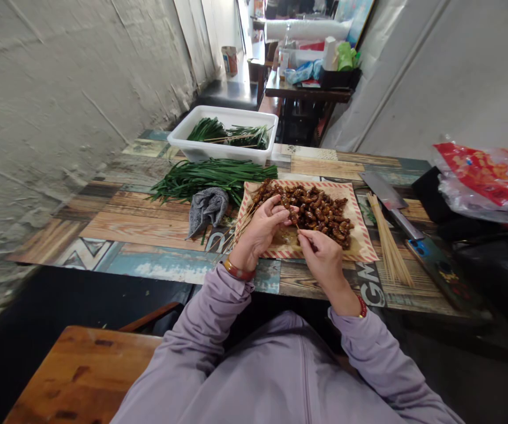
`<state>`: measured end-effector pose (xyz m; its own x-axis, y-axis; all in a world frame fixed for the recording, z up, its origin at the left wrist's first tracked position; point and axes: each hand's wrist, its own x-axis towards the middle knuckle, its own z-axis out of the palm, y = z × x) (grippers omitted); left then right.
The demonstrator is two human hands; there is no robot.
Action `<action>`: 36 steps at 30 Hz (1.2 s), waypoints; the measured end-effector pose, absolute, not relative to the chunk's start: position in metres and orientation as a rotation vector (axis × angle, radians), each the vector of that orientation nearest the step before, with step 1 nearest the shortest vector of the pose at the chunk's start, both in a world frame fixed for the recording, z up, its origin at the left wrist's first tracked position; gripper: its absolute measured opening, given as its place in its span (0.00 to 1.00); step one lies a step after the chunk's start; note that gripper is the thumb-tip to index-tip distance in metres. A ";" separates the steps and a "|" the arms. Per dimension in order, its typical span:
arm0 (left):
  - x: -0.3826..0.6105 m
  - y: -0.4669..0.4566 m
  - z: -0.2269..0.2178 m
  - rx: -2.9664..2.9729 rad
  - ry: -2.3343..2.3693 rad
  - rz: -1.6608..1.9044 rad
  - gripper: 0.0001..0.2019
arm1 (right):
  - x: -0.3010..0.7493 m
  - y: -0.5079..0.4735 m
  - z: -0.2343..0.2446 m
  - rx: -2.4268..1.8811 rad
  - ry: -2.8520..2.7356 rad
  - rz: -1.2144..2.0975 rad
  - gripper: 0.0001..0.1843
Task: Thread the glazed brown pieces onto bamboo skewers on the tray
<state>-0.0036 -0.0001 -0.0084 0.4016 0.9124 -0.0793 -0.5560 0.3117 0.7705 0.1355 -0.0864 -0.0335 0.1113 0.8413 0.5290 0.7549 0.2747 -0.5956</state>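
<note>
Dark, sauce-coated meat pieces (324,211) lie heaped on a paper sheet with a striped border (364,238). Above the heap's near left side, my left hand (268,227) pinches a small brown piece of the meat between thumb and fingers. My right hand (322,254) is closed on a thin bamboo skewer (298,228), its tip pointing at that piece. Whether the tip has entered the meat I cannot tell. Loaded skewers (241,227) lie at the sheet's left edge, partly hidden by my left hand. A fan of bare bamboo skewers (388,244) rests right of the paper.
Long green chives (213,175) lie behind a crumpled grey cloth (208,209). At the back, a white plastic tub (222,154) contains more greens. A cleaver (384,191), a phone (445,271) and a red-and-clear plastic bag (492,176) are on the right.
</note>
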 end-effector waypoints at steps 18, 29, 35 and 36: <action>-0.005 0.003 -0.009 0.663 0.554 1.150 0.25 | 0.135 -0.087 -0.030 -1.426 -1.683 0.196 0.13; -0.007 0.005 -0.008 0.708 0.626 1.114 0.19 | 0.136 -0.088 -0.032 -1.437 -1.708 0.116 0.13; -0.011 0.010 -0.010 0.693 0.636 1.184 0.16 | 0.137 -0.090 -0.034 -1.465 -1.802 0.045 0.14; -0.011 0.010 -0.009 0.702 0.636 1.181 0.16 | 0.137 -0.090 -0.034 -1.462 -1.821 0.034 0.14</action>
